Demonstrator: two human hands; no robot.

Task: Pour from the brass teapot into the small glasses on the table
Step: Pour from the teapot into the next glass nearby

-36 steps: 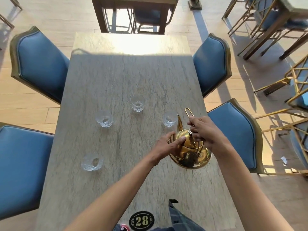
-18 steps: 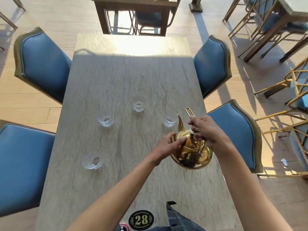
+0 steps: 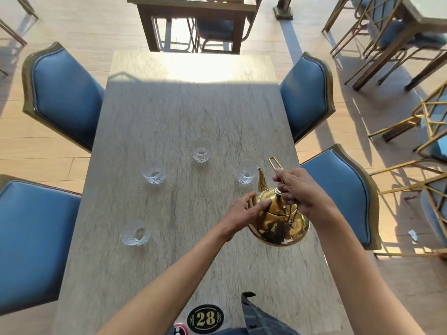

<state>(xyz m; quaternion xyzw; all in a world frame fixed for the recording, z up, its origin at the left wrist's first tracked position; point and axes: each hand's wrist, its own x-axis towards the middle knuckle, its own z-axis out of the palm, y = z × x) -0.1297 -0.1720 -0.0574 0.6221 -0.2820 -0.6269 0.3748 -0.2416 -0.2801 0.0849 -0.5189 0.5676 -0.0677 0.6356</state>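
My right hand (image 3: 295, 189) clamps the wire handle of the brass teapot (image 3: 278, 221), tilted near the right edge of the bench (image 3: 169, 112), while my left hand (image 3: 244, 211) cups its shoulder (thumb on the lid). The spout tip sits just beside the rim of the nearest small glass (image 3: 246, 172).

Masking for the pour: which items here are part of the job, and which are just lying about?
Job: brass teapot, gripped by left hand and right hand; glass by the spout, far glass, left glass, near-left glass.
Lying about: number 28 plaque, blue chairs, next table.
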